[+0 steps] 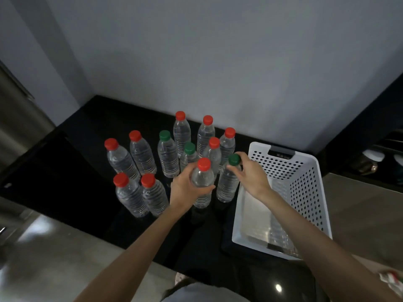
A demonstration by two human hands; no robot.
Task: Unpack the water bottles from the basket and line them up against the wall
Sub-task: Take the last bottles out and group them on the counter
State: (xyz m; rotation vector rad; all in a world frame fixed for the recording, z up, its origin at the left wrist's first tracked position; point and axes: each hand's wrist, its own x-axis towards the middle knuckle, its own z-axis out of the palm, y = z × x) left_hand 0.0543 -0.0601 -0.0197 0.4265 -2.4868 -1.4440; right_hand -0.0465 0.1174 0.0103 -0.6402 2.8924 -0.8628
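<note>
Left hand (189, 188): wrapped around the upper body of a red-capped bottle (202, 182), fingers closed on it. The bottle stands upright at the front of the group; whether its base rests on the black desk (72, 175) cannot be told.

Right hand (250, 173): fingers pinched at the neck of a green-capped bottle (229, 182), just below the cap. This bottle is upright, just beside the left-hand bottle and close to the near left wall of the basket.

Basket (305, 186): white, perforated, standing on the desk to the right of the bottles. Through its wall at the near right corner at least one clear bottle (278, 233) appears to lie inside; the count cannot be told.

Other bottles: ten stand upright on the desk in a loose cluster, not a single row. Three red-capped ones (182, 134) are nearest the wall (218, 62). Two more green caps (164, 135) show mid-cluster. Two red-capped bottles (130, 197) stand at front left.
</note>
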